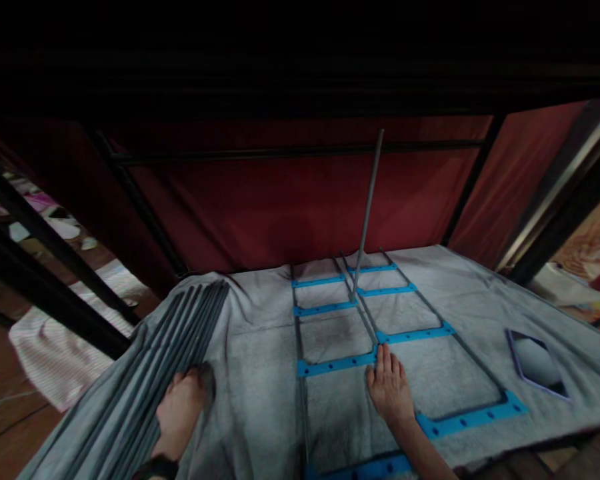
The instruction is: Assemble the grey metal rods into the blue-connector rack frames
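Head view: grey cloth (260,407) spread across the work area, loose folds at left.
Near strip: blue connector bar (380,469) at the bottom edge, partly cut off by the picture.
Left hand (181,408): on the right side of the rod bundle, fingers curled down, tips hidden; can't tell if it has hold of a rod. Dark band (156,469) on the wrist.
Right hand (391,387): flat, fingers straight and together, thumb apart; nothing grasped. Fingertips at the blue joint where the two ladders meet.
Rod bundle (180,347): grey rods side by side on the cloth, left of the ladders, running away from the camera.
Left ladder (337,364): blue crossbars with dark holes, thin grey side rods, lying flat.
Right ladder (417,335): same build, just beside it, also flat.
Panel (537,362): flat, purple rim, pale reflection, right of the right ladder, apart from it.
Tall rod (370,207): stands up, tilted slightly right, foot at the left ladder's inner edge; can't tell if it's seated.
Back: red fabric (280,213), black rail (280,154) across it.
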Tool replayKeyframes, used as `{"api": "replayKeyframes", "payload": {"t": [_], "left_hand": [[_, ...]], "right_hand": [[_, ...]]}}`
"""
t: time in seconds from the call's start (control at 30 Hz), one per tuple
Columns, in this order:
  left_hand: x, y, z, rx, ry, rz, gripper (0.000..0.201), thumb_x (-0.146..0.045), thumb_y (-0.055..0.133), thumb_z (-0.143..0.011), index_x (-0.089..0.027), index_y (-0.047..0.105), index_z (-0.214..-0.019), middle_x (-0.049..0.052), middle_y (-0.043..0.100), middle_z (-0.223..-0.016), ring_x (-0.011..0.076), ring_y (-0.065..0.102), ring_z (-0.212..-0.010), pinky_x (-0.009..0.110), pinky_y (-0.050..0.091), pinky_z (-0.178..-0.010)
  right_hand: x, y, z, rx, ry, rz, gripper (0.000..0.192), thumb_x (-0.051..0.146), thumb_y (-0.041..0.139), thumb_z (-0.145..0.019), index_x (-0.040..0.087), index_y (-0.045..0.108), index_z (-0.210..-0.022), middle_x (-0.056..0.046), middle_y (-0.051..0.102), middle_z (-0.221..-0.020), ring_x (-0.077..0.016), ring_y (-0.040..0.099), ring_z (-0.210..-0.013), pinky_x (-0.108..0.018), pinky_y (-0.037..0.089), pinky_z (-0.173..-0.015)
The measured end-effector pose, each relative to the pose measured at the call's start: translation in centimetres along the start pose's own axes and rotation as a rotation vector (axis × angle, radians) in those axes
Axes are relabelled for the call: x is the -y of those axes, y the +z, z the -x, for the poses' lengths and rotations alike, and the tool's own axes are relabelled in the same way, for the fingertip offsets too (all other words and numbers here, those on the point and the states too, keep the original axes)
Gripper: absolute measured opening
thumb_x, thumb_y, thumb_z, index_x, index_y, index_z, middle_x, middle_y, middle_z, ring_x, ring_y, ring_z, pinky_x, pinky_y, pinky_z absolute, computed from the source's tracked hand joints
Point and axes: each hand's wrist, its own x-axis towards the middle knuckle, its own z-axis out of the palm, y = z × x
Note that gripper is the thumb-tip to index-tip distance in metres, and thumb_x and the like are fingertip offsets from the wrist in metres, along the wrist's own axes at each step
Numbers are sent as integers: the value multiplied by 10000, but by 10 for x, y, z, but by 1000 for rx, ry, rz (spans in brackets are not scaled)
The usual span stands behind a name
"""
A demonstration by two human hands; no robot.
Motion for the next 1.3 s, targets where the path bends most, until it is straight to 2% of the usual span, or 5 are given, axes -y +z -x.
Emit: {"api": "replayKeyframes", "payload": {"t": [0.27, 0.43, 0.73, 0.93, 1.3], "left_hand": [[-10, 13, 6, -72, -23, -213, 453, -102, 221, -930, 0, 566, -1205, 242, 646, -1033, 335, 637, -987, 316, 440, -671], [-2, 15, -5, 30, -96, -54, 394, -98, 317, -872, 17, 583, -1139, 283, 676, -994, 356, 677, -956, 365, 464, -704], [4, -10, -21, 218, -305, 1090, 259, -423, 666, -649, -189, 587, -730, -3, 570, -543, 195, 567, -503, 295, 415, -500], [-46, -27, -12, 273, -232, 1557, 505, -533, 819, -502, -168, 596, -770, -49, 525, -551, 97, 420, -462, 215, 304, -413], [-124, -3, -28, 285, -135, 1589, 469, -522, 768, -620, -239, 552, -926, -94, 480, -505, 90, 361, -417, 200, 247, -420]], "right_hand": [[2, -10, -5, 142, 43, -11, 547, 274, 348, -928, 68, 511, -1408, -231, 522, -1415, -346, 542, -1215, -530, 392, -1006], [3, -4, -4, 205, 55, 27, 549, 264, 348, -932, 37, 508, -1407, -224, 468, -1464, -360, 504, -1261, -534, 375, -1031], [0, 4, -12, 266, 166, 13, 556, 265, 387, -913, 28, 487, -1406, -205, 480, -1461, -327, 464, -1294, -504, 314, -1088], [-6, 12, -52, 380, 244, -128, 566, 156, 461, -811, 78, 537, -1366, -185, 471, -1464, -278, 441, -1321, -399, 311, -1085], [12, 19, -85, 378, 289, -159, 510, 198, 437, -866, 100, 538, -1356, -189, 540, -1389, -315, 460, -1250, -511, 289, -1058]]}}
